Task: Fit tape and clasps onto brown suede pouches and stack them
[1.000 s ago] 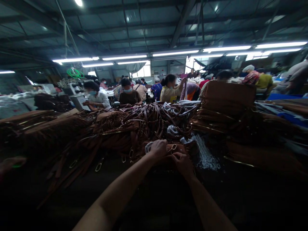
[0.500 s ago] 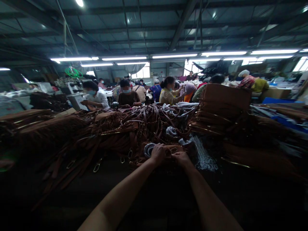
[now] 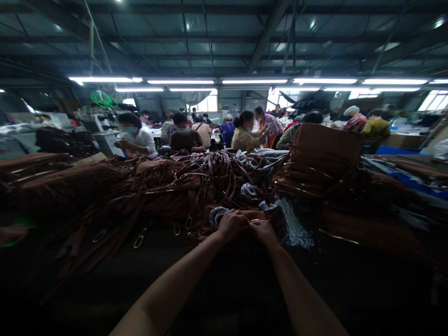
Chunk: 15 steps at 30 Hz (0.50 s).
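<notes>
Both of my hands meet over a brown bag point(image 3: 210, 235) near the table's front. My left hand point(image 3: 231, 225) has its fingers bent and closed at the bag's top, beside a coil of grey-white wrapped strap point(image 3: 217, 216). Just right of it, my right hand point(image 3: 263, 230) is pinched near a small gold metal ring point(image 3: 255, 220). What sits between the fingertips is too small and dark to make out. A bundle of thin clear strands point(image 3: 296, 224) lies to the right of my right hand.
Brown straps point(image 3: 224, 172) are heaped behind my hands. A tall stack of brown bags point(image 3: 325, 154) rises at the right, and more brown pieces point(image 3: 70, 179) are piled at the left. Another person's hand point(image 3: 13, 234) shows at the far left edge. Several people sit beyond the heap.
My hands have come closer together, and the gold ring by my right hand now shows less, at a flatter angle. The hand at the far left edge reaches slightly further into view.
</notes>
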{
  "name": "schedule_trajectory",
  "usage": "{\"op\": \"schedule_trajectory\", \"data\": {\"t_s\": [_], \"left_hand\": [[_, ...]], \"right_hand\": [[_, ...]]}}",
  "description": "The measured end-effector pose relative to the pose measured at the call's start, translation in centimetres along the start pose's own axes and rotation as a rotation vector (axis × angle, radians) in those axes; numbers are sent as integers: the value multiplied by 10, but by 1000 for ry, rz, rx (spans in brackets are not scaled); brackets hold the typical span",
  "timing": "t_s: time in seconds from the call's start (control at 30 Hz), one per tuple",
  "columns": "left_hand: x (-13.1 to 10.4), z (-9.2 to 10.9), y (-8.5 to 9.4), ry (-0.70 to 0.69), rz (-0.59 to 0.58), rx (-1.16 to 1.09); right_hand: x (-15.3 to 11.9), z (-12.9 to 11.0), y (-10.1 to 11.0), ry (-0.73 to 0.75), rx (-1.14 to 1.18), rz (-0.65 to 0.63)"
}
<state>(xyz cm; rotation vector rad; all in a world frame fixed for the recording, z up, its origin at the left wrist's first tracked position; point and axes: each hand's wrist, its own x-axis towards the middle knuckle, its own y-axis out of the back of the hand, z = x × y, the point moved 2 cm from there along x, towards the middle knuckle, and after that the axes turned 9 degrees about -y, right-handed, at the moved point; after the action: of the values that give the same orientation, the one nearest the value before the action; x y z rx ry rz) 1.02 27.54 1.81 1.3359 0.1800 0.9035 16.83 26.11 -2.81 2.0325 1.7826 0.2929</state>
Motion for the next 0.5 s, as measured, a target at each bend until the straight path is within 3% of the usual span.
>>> {"op": "schedule_trajectory", "data": {"t_s": [0.1,0.27,0.5], "left_hand": [[7,1,2,88,-58,-16],[24,3,0,407,-202,-27],[34,-7,-14,421,-223,-170]], "right_hand": [[-6,-5,1,38,-73,24],[-19,-15,6,67,-130,71],[-17,-12,5,39,-95,69]]}}
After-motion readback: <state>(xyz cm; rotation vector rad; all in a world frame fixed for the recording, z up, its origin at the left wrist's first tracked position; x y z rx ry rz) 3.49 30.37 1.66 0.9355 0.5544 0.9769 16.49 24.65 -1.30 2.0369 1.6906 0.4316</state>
